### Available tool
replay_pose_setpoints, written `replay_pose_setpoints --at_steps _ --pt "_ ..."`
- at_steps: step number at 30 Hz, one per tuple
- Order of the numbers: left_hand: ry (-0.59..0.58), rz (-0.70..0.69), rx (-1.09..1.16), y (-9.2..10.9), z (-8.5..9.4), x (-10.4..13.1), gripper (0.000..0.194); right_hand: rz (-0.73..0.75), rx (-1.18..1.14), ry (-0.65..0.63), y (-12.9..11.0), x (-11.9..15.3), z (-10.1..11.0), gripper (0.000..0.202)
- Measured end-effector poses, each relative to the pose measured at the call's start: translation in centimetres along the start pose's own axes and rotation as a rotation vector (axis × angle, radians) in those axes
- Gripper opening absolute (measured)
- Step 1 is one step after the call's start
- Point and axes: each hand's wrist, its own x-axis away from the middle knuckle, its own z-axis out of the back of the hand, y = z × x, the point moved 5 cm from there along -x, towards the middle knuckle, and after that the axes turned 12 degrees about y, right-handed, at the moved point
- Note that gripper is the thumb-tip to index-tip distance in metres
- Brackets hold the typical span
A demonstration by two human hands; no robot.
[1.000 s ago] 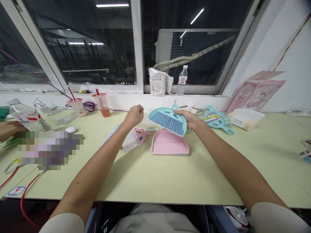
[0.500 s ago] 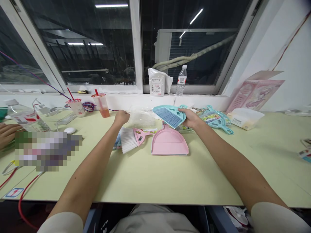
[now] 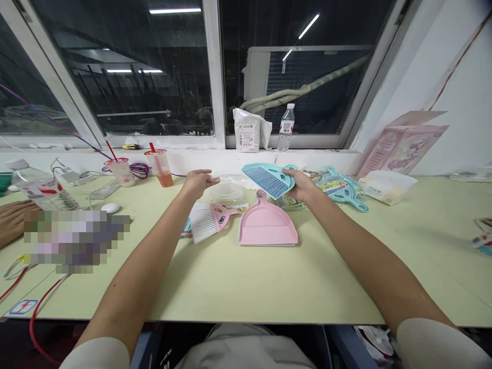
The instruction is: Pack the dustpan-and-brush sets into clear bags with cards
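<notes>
My right hand [image 3: 302,186] is closed round the handle of a teal hand brush [image 3: 269,179], held above the table with its blue-grey bristles facing me. Below it lies a pink dustpan [image 3: 268,225], and the edge of something pale shows under its front rim. My left hand [image 3: 198,184] is open, fingers stretched to the right, near clear plastic wrapping [image 3: 226,190]. A pink hand brush with white bristles [image 3: 209,220] lies beneath that hand, partly covering a blue-bristled piece [image 3: 186,228].
Packaged teal brush sets [image 3: 342,192] lie at the right, near a tissue pack [image 3: 386,187] and a pink box [image 3: 407,146]. Drink cups [image 3: 159,169], a large bottle [image 3: 42,187] and cables stand at the left. Another person's hand [image 3: 17,220] rests at the left edge.
My left hand has gone from a closed fist to open, its fingers now stretched to the right. The teal brush in my right hand has barely moved.
</notes>
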Motion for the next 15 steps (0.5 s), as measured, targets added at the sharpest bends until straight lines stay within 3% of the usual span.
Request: replay_pose_setpoints --at_steps 4,8,12,15 --pt "-0.011 -0.008 0.181 0.2 -1.3 1.3 0.031 0.018 -0.119 0.05 -1.1 0.0 0.5 0.013" --pt "-0.095 0.034 0.171 -1.3 -3.4 3.7 0.033 0.059 -0.239 0.106 -2.5 -0.4 1.7 0.012" --pt "-0.23 0.111 -0.005 -3.0 -5.3 6.7 0.032 0.065 -0.245 0.158 -3.1 -0.7 2.5 0.012" --pt "-0.396 0.143 -0.304 -3.4 -5.9 9.1 0.022 0.081 -0.208 0.156 -3.0 -0.9 2.6 0.013"
